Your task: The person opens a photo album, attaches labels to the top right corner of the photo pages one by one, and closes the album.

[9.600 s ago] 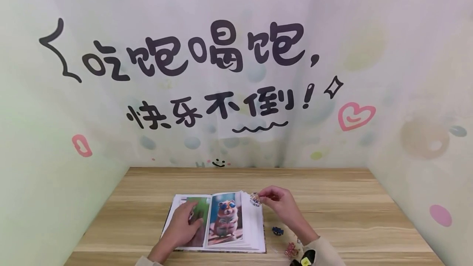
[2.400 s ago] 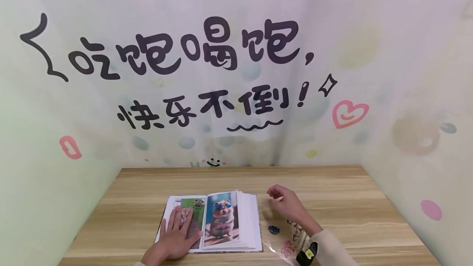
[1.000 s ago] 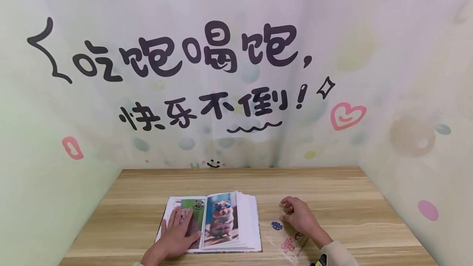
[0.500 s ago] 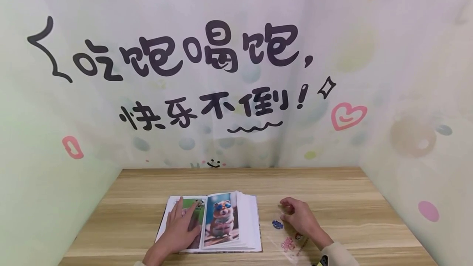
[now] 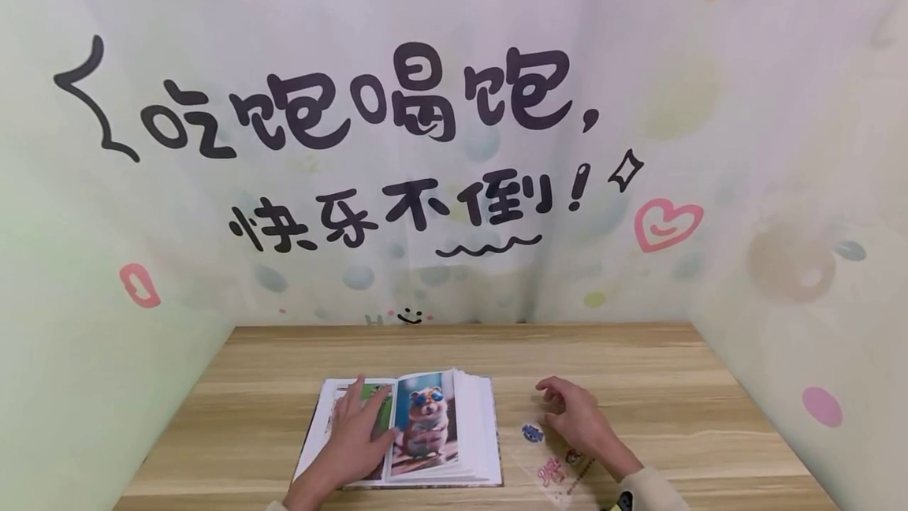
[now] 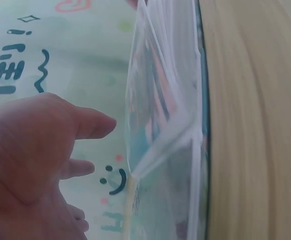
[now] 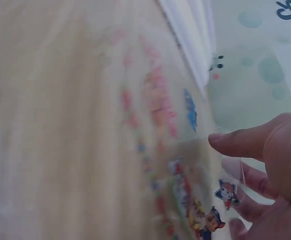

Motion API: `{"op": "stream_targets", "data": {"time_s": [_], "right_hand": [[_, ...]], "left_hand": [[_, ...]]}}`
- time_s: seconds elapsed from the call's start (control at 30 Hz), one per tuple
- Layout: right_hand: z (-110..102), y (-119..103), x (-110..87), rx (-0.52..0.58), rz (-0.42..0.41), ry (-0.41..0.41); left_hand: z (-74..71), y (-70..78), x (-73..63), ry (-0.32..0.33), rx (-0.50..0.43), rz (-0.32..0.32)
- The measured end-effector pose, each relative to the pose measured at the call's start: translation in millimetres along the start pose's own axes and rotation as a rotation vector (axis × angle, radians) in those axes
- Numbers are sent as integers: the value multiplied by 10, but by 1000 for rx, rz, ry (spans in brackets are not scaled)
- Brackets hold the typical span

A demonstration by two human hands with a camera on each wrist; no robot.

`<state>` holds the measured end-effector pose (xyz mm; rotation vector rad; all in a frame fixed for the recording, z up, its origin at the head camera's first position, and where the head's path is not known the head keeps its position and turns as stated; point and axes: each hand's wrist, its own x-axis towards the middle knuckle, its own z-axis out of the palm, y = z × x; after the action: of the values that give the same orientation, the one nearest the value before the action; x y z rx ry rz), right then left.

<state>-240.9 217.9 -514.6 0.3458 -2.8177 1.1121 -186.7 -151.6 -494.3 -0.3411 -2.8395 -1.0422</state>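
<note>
A photo album (image 5: 485, 432) lies spread out on the table. My left hand (image 5: 357, 436) is over its left page, fingers extended and spread, the thumb near the spine. Partly hidden by those fingers is a green photo (image 5: 369, 394) with a small dark sticker (image 5: 384, 386) at its upper right. The facing page shows a furry animal in sunglasses (image 5: 426, 426). To the right, my right hand (image 5: 578, 416) holds a clear sticker sheet (image 7: 158, 100), its fingers curled at the raised edge. The sheet bears a blue sticker (image 5: 533, 434), pink lettering (image 5: 550, 470) and a star-shaped sticker (image 7: 228, 193).
The wooden table (image 5: 284, 369) ends at a printed wall curtain (image 5: 454, 180) with black lettering. Several loose album leaves (image 5: 471, 416) stand slightly raised on the right side. A clear page sleeve (image 6: 150, 120) bulges upward beside the left hand.
The small dark sticker has gone from my right hand to the left page's photo. My right hand has moved back to the sheet. Lately my left hand has shifted up and right, over the sticker.
</note>
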Motion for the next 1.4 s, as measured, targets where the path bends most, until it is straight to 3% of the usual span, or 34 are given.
{"op": "stream_targets", "data": {"time_s": [0.13, 0.47, 0.63, 0.83, 1.1, 1.4], "right_hand": [[-75, -10, -3, 132, -33, -20], [-296, -180, 23, 244, -68, -101], [-431, -293, 45, 357, -130, -164], [-528, -470, 56, 450, -104, -216], [-574, -674, 44, 478, -138, -230], [-593, -856, 38, 610, -138, -286]], "left_hand": [[64, 64, 16, 32, -25, 29], [193, 211, 69, 35, -72, 54], [266, 306, 112, 71, -100, 105], [345, 456, 155, 140, -166, 200], [354, 661, 195, -52, -430, 141], [352, 853, 221, -130, -659, 166]]}}
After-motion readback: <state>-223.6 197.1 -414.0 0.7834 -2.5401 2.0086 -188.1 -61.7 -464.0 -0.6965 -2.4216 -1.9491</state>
